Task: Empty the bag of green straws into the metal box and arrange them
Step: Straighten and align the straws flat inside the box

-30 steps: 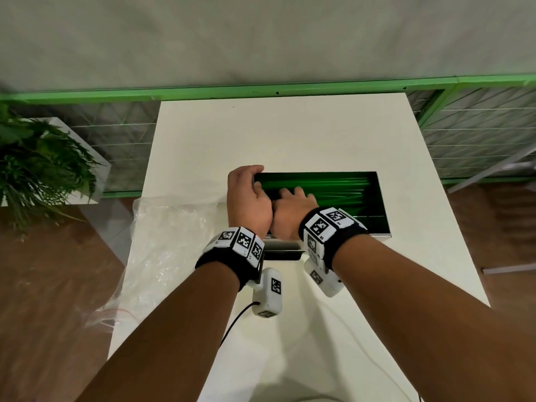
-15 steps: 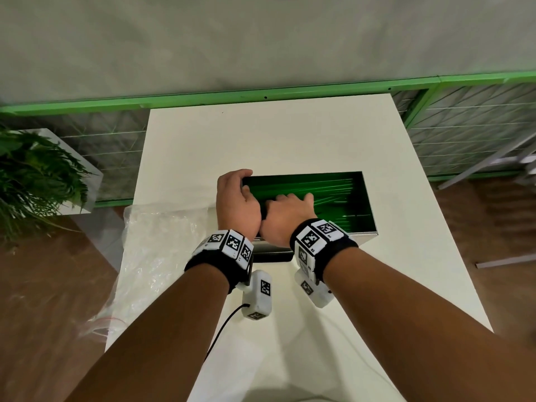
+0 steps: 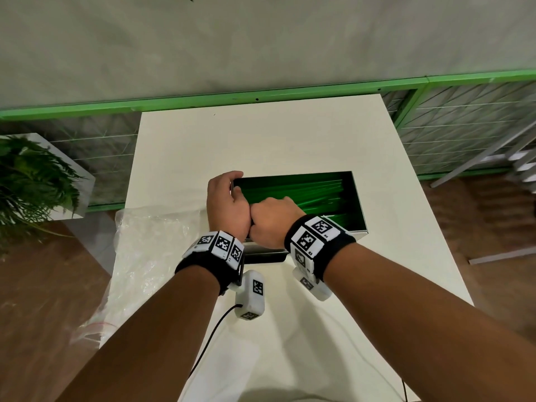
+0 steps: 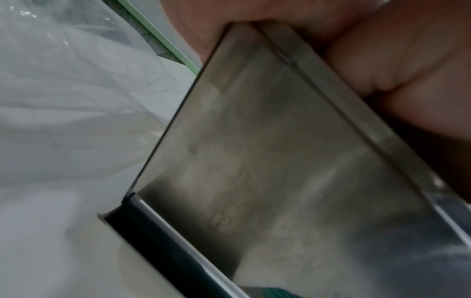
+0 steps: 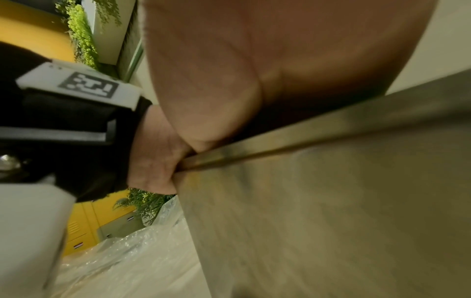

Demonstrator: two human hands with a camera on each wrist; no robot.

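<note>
Left hand [image 3: 227,203] gripped shiny rectangular metal box [image 3: 358,198] at 9 o'clock end; right hand [image 3: 274,220] reached onto thin green straws [image 3: 316,192], grip unclear; crinkled clear bag [image 3: 145,256] lay at 8 o'clock.

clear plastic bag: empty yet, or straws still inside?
Looks empty. The clear plastic bag lies flat and crumpled on the white table, no green visible inside; the green straws are in the metal box.

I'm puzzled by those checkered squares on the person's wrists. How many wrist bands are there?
2: one wrist band on the left arm, near the metal box; one wrist band on the right arm, over the box's near edge.
</note>
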